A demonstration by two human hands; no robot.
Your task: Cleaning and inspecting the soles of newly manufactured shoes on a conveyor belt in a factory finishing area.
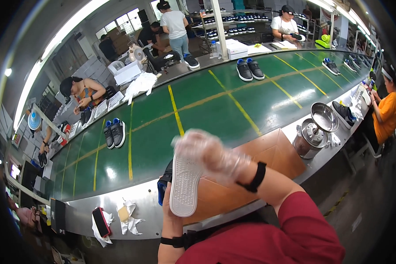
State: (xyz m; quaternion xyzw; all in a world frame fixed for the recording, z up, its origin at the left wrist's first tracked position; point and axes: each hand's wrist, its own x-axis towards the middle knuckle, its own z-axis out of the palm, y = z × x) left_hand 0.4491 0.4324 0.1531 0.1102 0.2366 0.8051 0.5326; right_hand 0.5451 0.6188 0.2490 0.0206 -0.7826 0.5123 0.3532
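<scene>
Right now the person is holding a shoe (185,185) up in front of the chest, sole turned toward the camera, so the pale studded outsole is facing up and the dark upper is pointing down and away. The left hand (168,203) is gripping the shoe from beneath, fingers wrapping its heel end and near side, which is keeping it steady and tilted for the other hand to work on. The right hand (211,154), wearing a thin clear plastic glove, is pressing against the toe end of the sole; it is blurred, so how far its fingers are closing on the shoe cannot be told, only that it is touching it. A black band is sitting on each wrist.

Just beyond the hands a brown board (259,163) is lying on the metal bench edge, and past that a wide green conveyor belt (207,105) with yellow lines is carrying pairs of dark shoes (115,133), well apart from one another. To the right of the right hand, a steel pot (310,141) with its lid tipped open is standing on the bench. Below and left of the left hand, a red phone (101,222) and crumpled white cloths (128,218) are lying on the bench. Other people are working along the far and right sides of the belt.
</scene>
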